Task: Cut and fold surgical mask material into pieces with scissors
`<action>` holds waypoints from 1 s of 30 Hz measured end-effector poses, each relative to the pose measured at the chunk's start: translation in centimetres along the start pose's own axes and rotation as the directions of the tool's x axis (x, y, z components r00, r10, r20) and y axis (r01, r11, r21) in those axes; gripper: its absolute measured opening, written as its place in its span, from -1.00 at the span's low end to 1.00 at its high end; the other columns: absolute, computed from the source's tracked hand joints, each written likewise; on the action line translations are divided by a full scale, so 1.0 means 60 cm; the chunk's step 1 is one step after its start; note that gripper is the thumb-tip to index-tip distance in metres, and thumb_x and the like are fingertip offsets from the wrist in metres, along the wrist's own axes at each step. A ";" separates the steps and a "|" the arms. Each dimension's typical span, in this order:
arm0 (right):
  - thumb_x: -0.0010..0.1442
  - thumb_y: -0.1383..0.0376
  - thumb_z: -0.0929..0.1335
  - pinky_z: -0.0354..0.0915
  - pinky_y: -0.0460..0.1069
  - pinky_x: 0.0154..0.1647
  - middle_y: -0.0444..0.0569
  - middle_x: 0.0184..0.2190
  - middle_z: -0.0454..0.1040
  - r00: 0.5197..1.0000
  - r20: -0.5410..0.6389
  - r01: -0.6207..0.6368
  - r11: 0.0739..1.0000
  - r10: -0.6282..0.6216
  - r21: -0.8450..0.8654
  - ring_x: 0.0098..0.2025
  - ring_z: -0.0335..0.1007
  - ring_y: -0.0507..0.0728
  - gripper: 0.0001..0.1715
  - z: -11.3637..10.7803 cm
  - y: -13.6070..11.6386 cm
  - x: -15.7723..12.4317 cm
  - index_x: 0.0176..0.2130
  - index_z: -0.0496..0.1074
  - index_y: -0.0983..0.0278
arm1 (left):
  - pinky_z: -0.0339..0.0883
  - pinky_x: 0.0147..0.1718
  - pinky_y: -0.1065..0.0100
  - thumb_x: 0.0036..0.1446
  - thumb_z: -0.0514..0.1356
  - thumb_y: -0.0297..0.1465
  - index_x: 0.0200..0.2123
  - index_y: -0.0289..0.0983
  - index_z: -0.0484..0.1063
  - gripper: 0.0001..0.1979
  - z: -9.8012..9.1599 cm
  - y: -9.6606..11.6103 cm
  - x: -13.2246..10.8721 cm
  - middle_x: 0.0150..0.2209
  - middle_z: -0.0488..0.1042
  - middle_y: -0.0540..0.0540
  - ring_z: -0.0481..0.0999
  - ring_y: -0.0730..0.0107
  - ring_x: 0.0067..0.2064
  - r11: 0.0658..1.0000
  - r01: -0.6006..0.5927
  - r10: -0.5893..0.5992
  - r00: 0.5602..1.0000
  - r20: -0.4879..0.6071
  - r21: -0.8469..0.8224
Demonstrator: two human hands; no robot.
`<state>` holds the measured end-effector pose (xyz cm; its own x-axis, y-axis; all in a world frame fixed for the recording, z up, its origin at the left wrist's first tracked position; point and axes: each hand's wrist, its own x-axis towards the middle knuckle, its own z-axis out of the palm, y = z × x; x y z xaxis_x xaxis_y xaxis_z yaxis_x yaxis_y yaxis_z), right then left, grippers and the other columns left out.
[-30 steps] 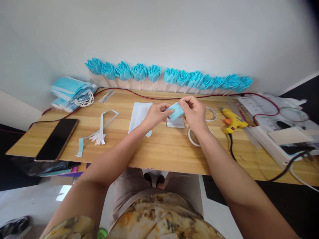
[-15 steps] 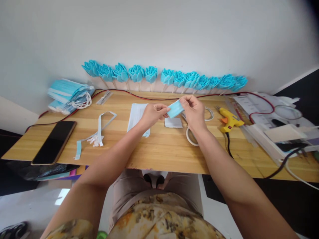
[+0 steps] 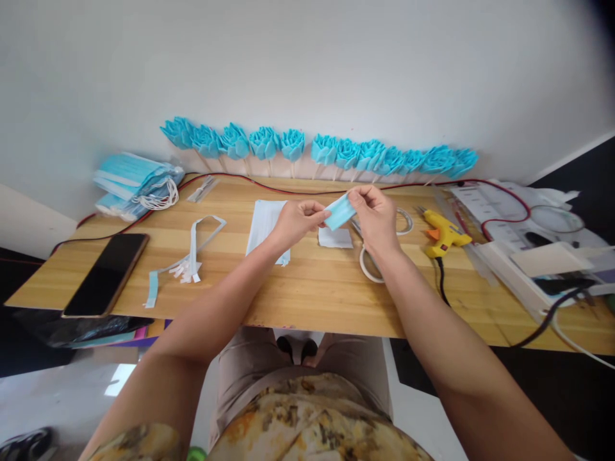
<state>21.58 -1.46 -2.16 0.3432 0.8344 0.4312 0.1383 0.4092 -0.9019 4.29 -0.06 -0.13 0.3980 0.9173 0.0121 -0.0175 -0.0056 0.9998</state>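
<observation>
Between my hands, above the table, is a small light-blue piece of face mask fabric (image 3: 340,212). My left hand (image 3: 300,221) pinches its left edge, while the fingers of my right hand (image 3: 372,208) grip its upper right corner. Below it a small white piece of fabric (image 3: 335,238) lies flat on the wood. A larger pale mask sheet (image 3: 262,224) lies partly under my left hand. White-handled scissors (image 3: 369,264) rest beneath my right hand, which hides their middle.
Blue fabric flowers (image 3: 293,145) on sticks lean along the wall. A stack of masks (image 3: 134,179), a phone (image 3: 106,275) and cut strips (image 3: 192,256) are on the left. A yellow glue gun (image 3: 446,234) with a black cord and a white box (image 3: 519,275) are on the right.
Both hands keep their pinch on the blue fabric piece, with hardly any movement. The whole view has shifted very slightly.
</observation>
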 end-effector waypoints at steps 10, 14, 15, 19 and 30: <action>0.11 0.08 0.47 0.30 -0.03 -0.39 -0.14 -0.46 0.47 1.000 -0.004 0.020 0.999 -0.020 -0.028 -0.42 0.33 0.05 -0.76 0.001 -0.001 -0.002 -0.39 0.47 0.18 | 0.30 -0.39 0.46 0.11 0.31 -0.46 -0.46 -0.36 0.50 -0.88 0.001 0.003 -0.003 -0.52 0.52 -0.02 0.44 0.56 -0.47 0.999 0.034 -0.034 0.999 -0.006 0.024; 0.11 0.08 0.47 0.30 -0.02 -0.39 -0.14 -0.46 0.47 1.000 0.010 0.022 0.999 -0.022 -0.034 -0.42 0.34 0.06 -0.75 0.001 0.001 0.000 -0.38 0.47 0.18 | 0.33 -0.38 0.46 0.10 0.32 -0.47 -0.45 -0.36 0.50 -0.90 -0.001 0.001 -0.003 -0.51 0.53 -0.03 0.46 0.56 -0.47 1.000 0.024 -0.024 1.000 0.003 0.019; 0.11 0.09 0.47 0.30 -0.02 -0.39 -0.14 -0.46 0.46 1.000 0.013 0.021 0.999 -0.021 -0.027 -0.42 0.33 0.05 -0.76 0.000 0.002 0.000 -0.38 0.48 0.19 | 0.33 -0.38 0.46 0.10 0.32 -0.48 -0.45 -0.36 0.50 -0.90 -0.001 0.000 -0.003 -0.50 0.53 -0.02 0.46 0.56 -0.46 1.000 0.020 -0.020 1.000 0.004 0.014; 0.12 0.13 0.46 0.29 -0.03 -0.39 -0.15 -0.45 0.47 1.000 0.026 0.017 1.000 -0.017 -0.014 -0.42 0.33 0.04 -0.82 -0.001 0.001 -0.001 -0.37 0.51 0.19 | 0.34 -0.39 0.47 0.06 0.35 -0.47 -0.45 -0.35 0.48 -0.89 -0.002 -0.006 0.001 -0.51 0.52 -0.01 0.48 0.54 -0.45 1.000 0.001 -0.001 1.000 0.003 -0.005; 0.06 0.10 0.51 0.27 -0.05 -0.44 -0.18 -0.50 0.44 1.000 0.008 -0.003 1.000 0.002 0.031 -0.46 0.30 0.02 -0.77 0.002 -0.003 -0.001 -0.40 0.50 0.18 | 0.35 -0.35 0.44 0.07 0.35 -0.44 -0.44 -0.35 0.51 -0.89 -0.003 -0.010 0.002 -0.49 0.54 -0.03 0.49 0.52 -0.43 1.000 0.012 -0.012 1.000 0.016 -0.007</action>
<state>21.42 -1.52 -2.01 0.3358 0.8384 0.4293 0.1084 0.4183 -0.9018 4.21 0.12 -0.75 0.4130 0.9107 0.0003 -0.0194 0.0085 0.9998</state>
